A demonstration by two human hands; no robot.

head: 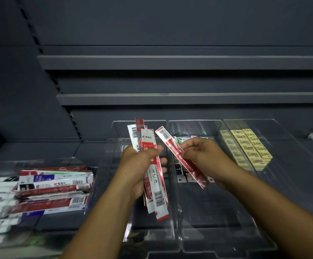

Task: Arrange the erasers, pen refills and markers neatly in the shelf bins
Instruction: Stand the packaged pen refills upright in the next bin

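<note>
Gripping a bundle of pen refill packets [154, 184], the left hand [138, 165] has its fingers curled round the middle of them and the thumb pressed on the front, so the packets stand almost upright above the middle bin [148, 230]. The right hand [206, 157] pinches a single red packet [172, 146] between thumb and fingertips. This packet is tilted, with its barcode end toward the bundle, and it hangs over the wall between the middle bin and the next bin [217, 212].

I judge that the sorting is about half done. The yellow erasers [250, 146] already lie in tidy rows at the far end of the right bin [290, 165]. A few small packets [187, 140] lie at the far end of the next bin, but I cannot tell what they are. The near part of both central bins shows only bare floor. A loose pile of refills [55, 186] in the left bin [62, 221], near the left edge of the shelf, is not yet ordered. I cannot make out any markers.

The front packet of the bundle shows "DM" and "360" besides barcodes. One white packet [62, 183] in the pile shows "M&G".
</note>
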